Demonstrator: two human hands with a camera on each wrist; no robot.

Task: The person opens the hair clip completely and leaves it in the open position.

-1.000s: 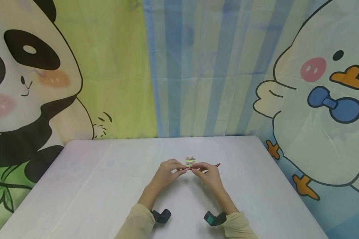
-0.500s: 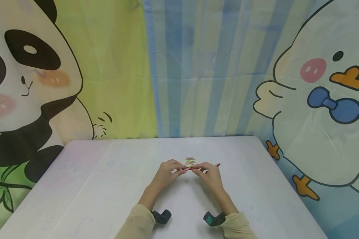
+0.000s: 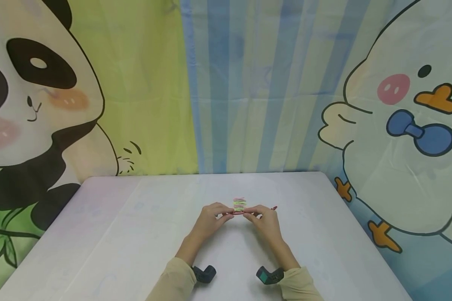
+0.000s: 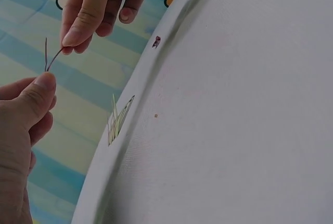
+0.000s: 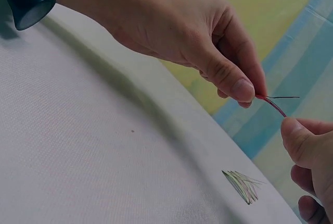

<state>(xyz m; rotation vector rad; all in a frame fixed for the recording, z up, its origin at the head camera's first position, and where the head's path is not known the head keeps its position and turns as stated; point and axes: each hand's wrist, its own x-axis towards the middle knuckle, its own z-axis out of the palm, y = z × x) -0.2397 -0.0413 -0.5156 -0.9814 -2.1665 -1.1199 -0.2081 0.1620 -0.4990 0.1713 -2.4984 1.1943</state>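
So the person has both hands up near the middle of the frame in the head view, just below centre, basically nose to nose over a white table [image 3: 135,251]. The left hand [image 3: 208,219] has thumb and fingertips squeezed together on a thin red strand [image 5: 277,109], and the right hand [image 3: 266,222] is pinching it too, so neither hand has any real gap at the tips. A short bit of the strand bridges the two pinches. In the left wrist view it's on the left side of the frame, and a loose end [image 4: 46,52] pokes up from the left thumb tip, free of the right hand.

Just above the strand in the head view there's a patch of thin green and pink strands [image 3: 240,203] lying on the table. Right beside the right hand, on its right, is a small dark red thing [image 3: 274,207], too small to make out. Both arms have tan sleeves [image 3: 175,278] and dark wrist cameras [image 3: 205,274].
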